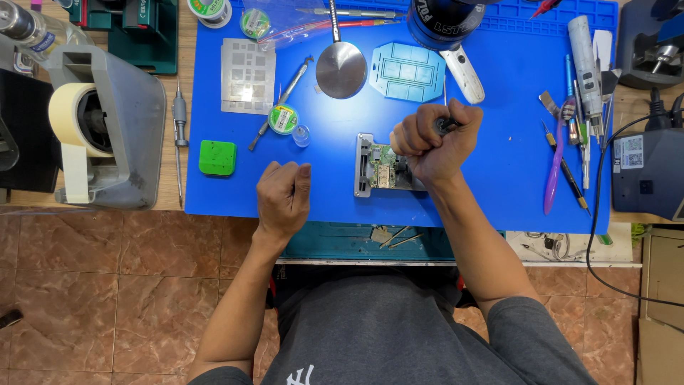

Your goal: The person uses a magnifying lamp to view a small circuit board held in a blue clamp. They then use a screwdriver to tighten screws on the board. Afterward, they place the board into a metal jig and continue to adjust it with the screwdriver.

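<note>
1. A small green circuit board sits clamped in a metal holder near the front middle of the blue mat, which covers the surface.
2. The right hand hovers just above the board's right end, its grip clenched around a dark tool handle; the tip of the tool is hidden behind the fingers.
3. The left hand rests at the mat's front edge, left of the holder and apart from it, curled into a loose fist with nothing visible inside.
4. Just beyond the left hand lie a small round green-labelled tin and a tiny clear jar, with a thin metal pick slanting past them.
5. Further back are a square metal stencil, a round metal disc on a stem and a pale blue moulded tray.
6. A green block lies at the mat's left side.
7. On the right side of the mat lie purple tweezers, a white pen-shaped tool and several thin drivers, close together.
8. Off the mat to the left stands a grey tape dispenser holding a roll of cream tape.
9. A dark box with a cable stands at the far right.
</note>
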